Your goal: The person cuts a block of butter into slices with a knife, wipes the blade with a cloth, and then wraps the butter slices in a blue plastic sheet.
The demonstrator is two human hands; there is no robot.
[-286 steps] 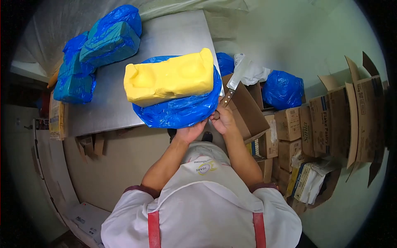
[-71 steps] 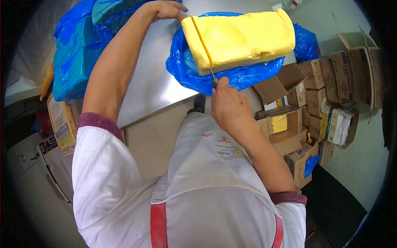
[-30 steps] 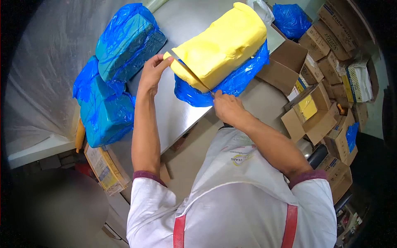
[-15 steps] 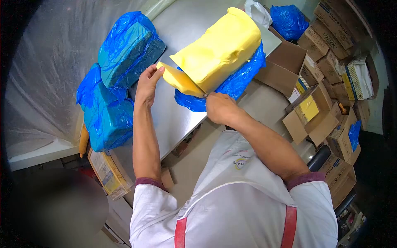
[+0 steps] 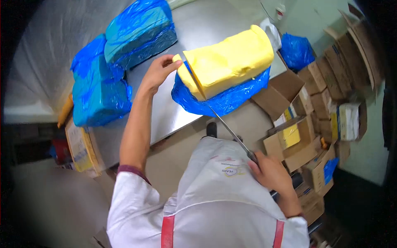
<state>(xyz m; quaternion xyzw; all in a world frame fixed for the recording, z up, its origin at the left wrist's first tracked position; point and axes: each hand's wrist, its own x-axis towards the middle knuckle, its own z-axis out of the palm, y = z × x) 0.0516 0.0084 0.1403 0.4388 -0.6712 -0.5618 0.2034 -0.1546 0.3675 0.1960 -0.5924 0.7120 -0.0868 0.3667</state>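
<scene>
1. Butter block [image 5: 231, 62]: a large yellow slab lying on its opened blue wrap [image 5: 223, 101] near the front edge of the table [image 5: 165, 111]. It looks heavy and dense, soft enough to part under a blade, with a greasy surface likely to slip under bare fingers.
2. Slice [image 5: 186, 76]: a thin slab stands at the block's left end, with the blade in the cut between it and the block. It is judged soft and liable to bend or tear; support it flat across its outer face, not by an edge.
3. Left hand [image 5: 157, 74]: fingers extended and loosely open, tips pressed against the outer face of the slice at its top. It grips nothing.
4. Knife [image 5: 219, 118]: long and narrow, its tip in the cut at the block's top edge, its length running down and back toward the body.
5. Right hand [image 5: 269, 171]: closed around the knife handle, held low beside the apron [image 5: 215, 194], well apart from the block.
6. Handling the block: hold it through the wrap or at the broad sides; bare contact with the top is judged slippery.
7. Table: smooth steel, low friction; the wrap may slide on it under a side load.
8. Wrapped blocks [image 5: 120, 53]: several in blue plastic, stacked at the table's far left.
9. Room: open cartons [image 5: 297, 136] crowd the floor to the right, one with a yellow block inside; a blue bag [image 5: 295, 51] lies beyond the table's right end.
</scene>
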